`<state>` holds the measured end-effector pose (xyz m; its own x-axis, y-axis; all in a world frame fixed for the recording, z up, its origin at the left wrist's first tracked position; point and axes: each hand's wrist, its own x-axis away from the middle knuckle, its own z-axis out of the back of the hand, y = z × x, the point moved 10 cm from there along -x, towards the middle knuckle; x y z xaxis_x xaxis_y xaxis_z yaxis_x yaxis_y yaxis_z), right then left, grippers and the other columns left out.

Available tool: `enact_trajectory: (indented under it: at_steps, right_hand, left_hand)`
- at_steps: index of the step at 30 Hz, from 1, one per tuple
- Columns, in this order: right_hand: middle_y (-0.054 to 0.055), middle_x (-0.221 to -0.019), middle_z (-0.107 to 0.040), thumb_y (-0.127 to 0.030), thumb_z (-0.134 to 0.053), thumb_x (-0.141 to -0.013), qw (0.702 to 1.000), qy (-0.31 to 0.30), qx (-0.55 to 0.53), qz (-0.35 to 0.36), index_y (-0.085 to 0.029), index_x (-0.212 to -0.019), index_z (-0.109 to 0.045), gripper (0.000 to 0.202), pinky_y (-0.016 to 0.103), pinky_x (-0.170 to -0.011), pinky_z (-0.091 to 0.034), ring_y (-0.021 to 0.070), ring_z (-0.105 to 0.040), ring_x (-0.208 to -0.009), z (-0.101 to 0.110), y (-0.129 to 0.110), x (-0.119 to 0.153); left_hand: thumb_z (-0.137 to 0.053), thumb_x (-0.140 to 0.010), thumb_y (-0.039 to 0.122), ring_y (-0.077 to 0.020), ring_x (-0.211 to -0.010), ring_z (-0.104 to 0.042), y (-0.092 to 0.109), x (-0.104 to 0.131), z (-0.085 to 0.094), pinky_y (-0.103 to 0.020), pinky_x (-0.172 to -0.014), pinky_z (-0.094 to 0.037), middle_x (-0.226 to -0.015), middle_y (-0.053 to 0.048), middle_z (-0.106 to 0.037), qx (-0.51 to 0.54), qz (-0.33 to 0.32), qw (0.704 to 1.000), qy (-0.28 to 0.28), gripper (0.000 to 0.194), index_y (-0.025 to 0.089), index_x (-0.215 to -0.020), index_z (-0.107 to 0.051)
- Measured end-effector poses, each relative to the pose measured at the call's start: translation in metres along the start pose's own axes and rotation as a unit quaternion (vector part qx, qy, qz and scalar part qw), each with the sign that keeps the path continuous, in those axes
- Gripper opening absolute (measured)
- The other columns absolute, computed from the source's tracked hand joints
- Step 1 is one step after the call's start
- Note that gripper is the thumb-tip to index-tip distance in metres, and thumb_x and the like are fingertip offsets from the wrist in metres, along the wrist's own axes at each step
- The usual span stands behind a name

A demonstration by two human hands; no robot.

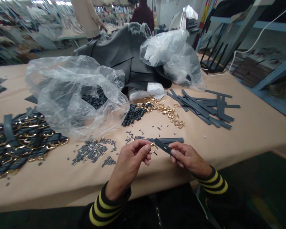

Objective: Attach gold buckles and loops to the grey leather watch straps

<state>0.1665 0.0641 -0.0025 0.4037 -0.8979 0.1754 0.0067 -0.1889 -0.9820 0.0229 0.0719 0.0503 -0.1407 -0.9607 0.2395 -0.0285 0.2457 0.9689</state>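
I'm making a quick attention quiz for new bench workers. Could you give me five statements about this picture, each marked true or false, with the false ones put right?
1. The left hand holds a gold buckle. True.
2. The right hand is empty. False: the right hand holds a dark strap with a hole in it.
3. A heap of loose dark strips lies on the right side of the table. True.
4. The cuffs are plain white. False: the cuffs are dark with yellow stripes.
5. A black device with antennas stands near the table's far right corner. True.
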Motion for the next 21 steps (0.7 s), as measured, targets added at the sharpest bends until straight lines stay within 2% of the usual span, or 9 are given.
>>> enact_trajectory:
  at_steps: [2,5,10,13,16,21]
  right_hand:
    - [-0.004,-0.060,-0.054,-0.035,-0.048,-0.084,1.000,0.005,0.005,0.005,-0.015,-0.098,-0.049,0.025,0.016,-0.037,-0.028,0.0036,-0.038,-0.038,-0.002,-0.001,-0.002]
    - [-0.003,-0.061,-0.055,-0.035,-0.047,-0.085,1.000,-0.028,0.007,0.007,-0.015,-0.101,-0.051,0.026,0.016,-0.037,-0.029,0.0035,-0.039,-0.038,-0.014,-0.003,-0.002]
    - [-0.003,-0.062,-0.056,-0.034,-0.047,-0.085,0.996,-0.077,-0.026,0.022,-0.014,-0.097,-0.054,0.024,0.015,-0.037,-0.028,0.0022,-0.037,-0.038,-0.025,-0.008,0.003]
    - [-0.002,-0.061,-0.057,-0.035,-0.049,-0.084,0.994,-0.091,-0.045,0.031,-0.015,-0.094,-0.054,0.023,0.015,-0.036,-0.028,0.0020,-0.037,-0.037,-0.026,-0.009,0.005]
    - [-0.002,-0.060,-0.057,-0.036,-0.051,-0.083,0.993,-0.096,-0.054,0.038,-0.015,-0.094,-0.054,0.024,0.014,-0.035,-0.028,0.0022,-0.037,-0.037,-0.027,-0.011,0.005]
    - [-0.003,-0.060,-0.057,-0.035,-0.051,-0.083,0.993,-0.091,-0.058,0.053,-0.015,-0.091,-0.054,0.022,0.014,-0.035,-0.030,0.0020,-0.038,-0.037,-0.031,-0.021,0.003]
  left_hand:
    - [-0.061,-0.074,0.023,-0.0070,-0.045,-0.052,0.009,0.002,-0.002,-0.016,-0.045,-0.043,-0.053,0.002,-0.057,-0.045,-0.017,0.999,0.009,0.012,0.013,-0.081,-0.063]
    - [-0.061,-0.073,0.020,-0.0079,-0.046,-0.053,0.020,0.005,-0.004,-0.017,-0.045,-0.045,-0.054,0.002,-0.058,-0.079,-0.040,0.996,0.023,0.010,0.013,-0.080,-0.065]
    - [-0.064,-0.072,0.022,-0.0084,-0.047,-0.054,0.020,0.004,0.007,-0.018,-0.046,-0.046,-0.056,0.001,-0.059,-0.050,-0.041,0.996,0.055,0.013,0.013,-0.081,-0.065]
    - [-0.065,-0.072,0.023,-0.0061,-0.046,-0.052,0.010,0.001,0.006,-0.015,-0.044,-0.044,-0.056,0.001,-0.058,0.033,-0.006,0.999,0.020,0.014,0.013,-0.081,-0.064]
    - [-0.067,-0.070,0.022,-0.0031,-0.045,-0.047,-0.004,-0.001,-0.002,-0.010,-0.040,-0.039,-0.055,0.002,-0.055,0.151,0.060,0.986,-0.022,0.014,0.012,-0.078,-0.063]
    - [-0.071,-0.066,0.019,-0.0011,-0.045,-0.045,-0.028,0.005,-0.034,-0.008,-0.039,-0.036,-0.056,0.003,-0.051,0.269,0.149,0.947,-0.091,0.015,0.011,-0.074,-0.061]
